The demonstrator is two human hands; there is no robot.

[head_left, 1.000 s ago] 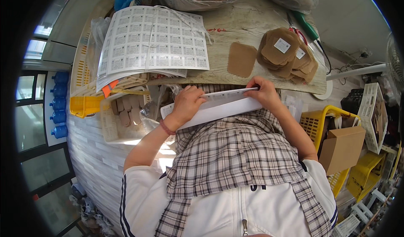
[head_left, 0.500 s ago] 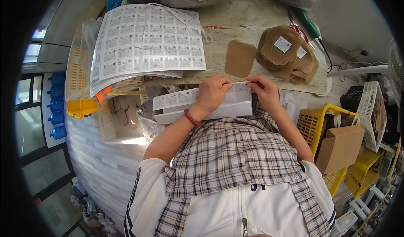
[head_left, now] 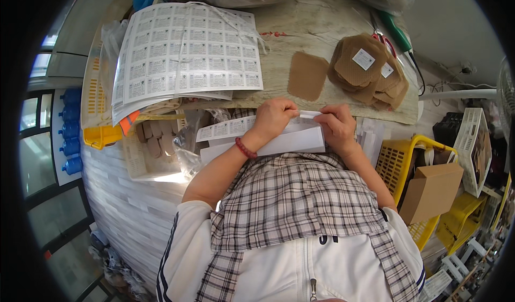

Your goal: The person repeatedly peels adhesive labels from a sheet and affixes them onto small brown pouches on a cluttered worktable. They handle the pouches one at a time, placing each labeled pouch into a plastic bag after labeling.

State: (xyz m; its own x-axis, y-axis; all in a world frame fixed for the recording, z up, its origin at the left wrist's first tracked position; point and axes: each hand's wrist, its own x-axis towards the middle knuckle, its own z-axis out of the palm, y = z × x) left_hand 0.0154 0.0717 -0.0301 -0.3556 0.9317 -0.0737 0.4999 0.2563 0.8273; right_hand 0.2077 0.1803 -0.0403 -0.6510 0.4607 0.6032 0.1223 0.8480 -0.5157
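Observation:
A sheet of printed sticker labels (head_left: 230,129) lies bent over my lap at the table's near edge, its white backing (head_left: 268,147) showing below. My left hand (head_left: 272,120), with a red bead bracelet at the wrist, pinches the upper edge of the sheet. My right hand (head_left: 337,124) grips the same edge at its right end, fingers closed. Between the two hands the edge is folded over and shows white. Just beyond them a brown textured pad (head_left: 308,76) lies flat on the table without a label. Whether a label is coming loose is hidden by my fingers.
A thick stack of label sheets (head_left: 188,47) covers the table's left side. At right sit piled brown pads (head_left: 360,79), two showing labels, near red-handled scissors (head_left: 385,43) and a green-handled tool (head_left: 396,31). A yellow basket (head_left: 394,165) holds a cardboard box (head_left: 432,192).
The sheet's upper edge between my hands has gone from nearly flat, with labels showing, to folded over. My right hand has turned and closed more on it.

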